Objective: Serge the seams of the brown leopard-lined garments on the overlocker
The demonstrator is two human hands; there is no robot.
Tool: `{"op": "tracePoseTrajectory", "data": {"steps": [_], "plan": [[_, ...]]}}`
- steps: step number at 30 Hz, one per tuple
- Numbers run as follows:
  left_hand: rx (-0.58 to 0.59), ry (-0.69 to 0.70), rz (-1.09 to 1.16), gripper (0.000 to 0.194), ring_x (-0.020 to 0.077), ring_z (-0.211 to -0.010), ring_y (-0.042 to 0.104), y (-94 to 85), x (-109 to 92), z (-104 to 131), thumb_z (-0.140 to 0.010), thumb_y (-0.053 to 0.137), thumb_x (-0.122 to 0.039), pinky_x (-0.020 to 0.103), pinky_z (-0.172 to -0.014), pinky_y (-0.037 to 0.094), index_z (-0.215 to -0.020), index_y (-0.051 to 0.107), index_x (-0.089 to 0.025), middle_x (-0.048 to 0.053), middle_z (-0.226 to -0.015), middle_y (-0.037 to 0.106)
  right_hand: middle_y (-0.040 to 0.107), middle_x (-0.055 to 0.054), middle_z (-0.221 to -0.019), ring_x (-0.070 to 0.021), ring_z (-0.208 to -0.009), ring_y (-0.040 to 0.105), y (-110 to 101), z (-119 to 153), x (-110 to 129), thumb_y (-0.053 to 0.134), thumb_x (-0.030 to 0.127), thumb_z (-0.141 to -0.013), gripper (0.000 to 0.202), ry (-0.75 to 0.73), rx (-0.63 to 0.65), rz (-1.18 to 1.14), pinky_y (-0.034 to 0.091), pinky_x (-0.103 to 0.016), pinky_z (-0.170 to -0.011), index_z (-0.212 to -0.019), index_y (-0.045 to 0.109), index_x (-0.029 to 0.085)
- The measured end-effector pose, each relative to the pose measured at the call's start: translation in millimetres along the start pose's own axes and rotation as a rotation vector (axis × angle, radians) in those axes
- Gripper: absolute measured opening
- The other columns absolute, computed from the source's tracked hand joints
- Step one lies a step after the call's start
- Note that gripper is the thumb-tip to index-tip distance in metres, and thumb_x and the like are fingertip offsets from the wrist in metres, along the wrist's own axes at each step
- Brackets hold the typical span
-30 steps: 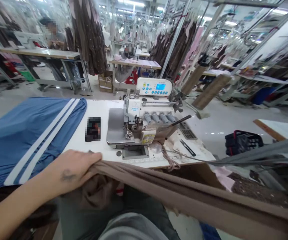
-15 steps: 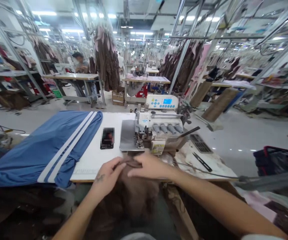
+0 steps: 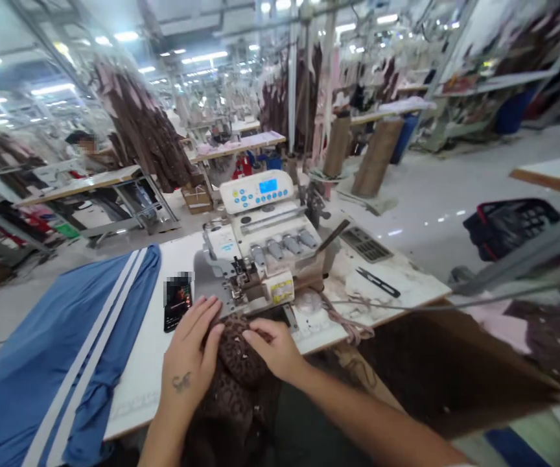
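Note:
A dark brown patterned fabric [image 3: 244, 357] lies at the front of the sewing machine [image 3: 270, 246] and hangs over the table edge. My left hand [image 3: 190, 357] rests at the fabric's left side, fingers stretched toward the metal plate, thumb apart and near the cloth. On the right side of the cloth, my right hand [image 3: 275, 347] has its thumb and index finger pinched at the fabric, just below the needle area. A phone [image 3: 177, 305] lies beside my left fingertips.
Blue fabric with white stripes [image 3: 85, 337] covers the table's left part. Black thread snips [image 3: 378, 282] and a cord lie right of the machine. A black basket [image 3: 513, 227] stands at right. A person [image 3: 83, 152] sits behind at left.
The view has turned right and tilted. My left hand has spread out flatter toward the plate. The brown fabric, bunched between both hands before, now lies more open by the machine.

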State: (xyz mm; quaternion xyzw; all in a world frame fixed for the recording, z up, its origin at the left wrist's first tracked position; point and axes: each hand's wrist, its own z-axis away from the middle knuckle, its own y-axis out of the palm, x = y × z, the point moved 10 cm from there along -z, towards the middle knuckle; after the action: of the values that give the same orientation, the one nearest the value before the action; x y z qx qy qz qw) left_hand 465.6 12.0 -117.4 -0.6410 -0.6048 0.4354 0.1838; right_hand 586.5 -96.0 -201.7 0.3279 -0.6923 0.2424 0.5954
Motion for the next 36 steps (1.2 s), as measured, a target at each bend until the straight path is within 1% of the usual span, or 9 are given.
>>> {"op": "tracePoseTrajectory", "data": {"steps": [6, 11, 18, 21, 23, 26, 29, 33, 36], "plan": [[0.152, -0.056, 0.104, 0.046, 0.0244, -0.163, 0.031, 12.0, 21.9, -25.1, -0.11, 0.05, -0.037, 0.057, -0.135, 0.025, -0.156, 0.055, -0.034, 0.002, -0.167, 0.05, 0.064, 0.001, -0.071, -0.0147, -0.065, 0.055, -10.5, -0.2, -8.2, 0.069, 0.046, -0.093, 0.029, 0.016, -0.073, -0.111, 0.044, -0.026, -0.061, -0.085, 0.073, 0.019], [0.145, -0.125, 0.21, 0.038, 0.026, -0.161, 0.035, 13.6, 29.5, -42.0, -0.107, 0.058, -0.042, 0.059, -0.134, 0.024, -0.143, 0.066, -0.035, 0.004, -0.163, 0.055, 0.072, -0.002, -0.078, -0.017, -0.072, 0.063, -8.2, -1.5, -1.5, 0.07, 0.045, -0.093, 0.028, -0.009, -0.047, -0.124, 0.05, -0.026, -0.066, -0.088, 0.077, 0.019], [0.13, -0.025, 0.382, 0.016, 0.0272, -0.156, 0.044, -1.6, 7.2, -17.4, -0.106, 0.057, -0.034, 0.053, -0.133, 0.027, -0.107, 0.071, -0.026, 0.004, -0.143, 0.071, 0.071, -0.001, -0.078, -0.0152, -0.07, 0.062, -5.2, 0.6, 31.9, 0.07, 0.043, -0.098, 0.028, -0.086, 0.036, -0.16, 0.048, -0.025, -0.065, -0.087, 0.076, 0.018], [0.003, -0.149, 0.279, 0.021, 0.0214, -0.119, 0.072, -20.9, 11.7, -15.5, -0.107, 0.055, -0.033, 0.037, -0.113, 0.049, -0.095, 0.071, -0.026, 0.0, -0.108, 0.08, 0.07, -0.001, -0.076, -0.0151, -0.068, 0.061, -4.6, 0.7, 33.1, 0.07, 0.045, -0.097, 0.029, -0.051, 0.032, -0.157, 0.048, -0.025, -0.063, -0.089, 0.075, 0.018], [0.027, -0.189, 0.1, 0.025, 0.0188, -0.094, 0.074, -23.4, 10.1, -24.8, -0.106, 0.057, -0.041, 0.03, -0.089, 0.054, -0.095, 0.074, -0.027, -0.002, -0.093, 0.078, 0.07, 0.0, -0.076, -0.0152, -0.067, 0.061, -1.8, 3.6, 22.4, 0.072, 0.046, -0.095, 0.028, 0.012, 0.036, -0.156, 0.049, -0.025, -0.063, -0.09, 0.074, 0.019], [0.163, -0.163, -0.104, 0.027, 0.02, -0.092, 0.073, -11.2, 9.8, -48.5, -0.102, 0.062, -0.05, 0.03, -0.078, 0.048, -0.095, 0.076, -0.029, -0.002, -0.097, 0.079, 0.069, 0.002, -0.074, -0.0148, -0.067, 0.06, 6.1, 10.2, 0.8, 0.079, 0.045, -0.09, 0.028, 0.072, 0.089, -0.064, 0.047, -0.024, -0.062, -0.084, 0.069, 0.019], [0.198, -0.23, -0.091, 0.025, 0.0201, -0.092, 0.073, -0.1, 29.0, -70.9, -0.099, 0.066, -0.052, 0.031, -0.078, 0.046, -0.094, 0.077, -0.03, -0.004, -0.099, 0.08, 0.061, 0.004, -0.065, -0.0133, -0.062, 0.053, 4.6, 12.4, -12.3, 0.077, 0.045, -0.091, 0.033, 0.066, 0.097, 0.102, 0.041, -0.022, -0.055, -0.074, 0.063, 0.02], [0.177, -0.291, -0.074, 0.025, 0.0195, -0.085, 0.069, 5.5, 50.0, -89.4, -0.095, 0.07, -0.052, 0.031, -0.073, 0.044, -0.089, 0.075, -0.029, -0.004, -0.088, 0.075, 0.073, -0.002, -0.082, -0.0171, -0.071, 0.065, -14.1, 22.0, 11.7, 0.07, 0.04, -0.098, 0.02, -0.139, -0.009, 0.282, 0.049, -0.026, -0.063, -0.095, 0.073, 0.021], [0.04, -0.208, -0.075, 0.024, 0.0201, -0.09, 0.065, -20.3, 50.5, -79.4, -0.097, 0.07, -0.047, 0.032, -0.082, 0.046, -0.088, 0.071, -0.025, 0.0, -0.09, 0.071, 0.077, -0.005, -0.083, -0.0194, -0.073, 0.07, -12.2, 52.0, 33.9, 0.066, 0.038, -0.103, 0.018, -0.355, 0.026, 0.444, 0.053, -0.03, -0.069, -0.107, 0.076, 0.023]]}}
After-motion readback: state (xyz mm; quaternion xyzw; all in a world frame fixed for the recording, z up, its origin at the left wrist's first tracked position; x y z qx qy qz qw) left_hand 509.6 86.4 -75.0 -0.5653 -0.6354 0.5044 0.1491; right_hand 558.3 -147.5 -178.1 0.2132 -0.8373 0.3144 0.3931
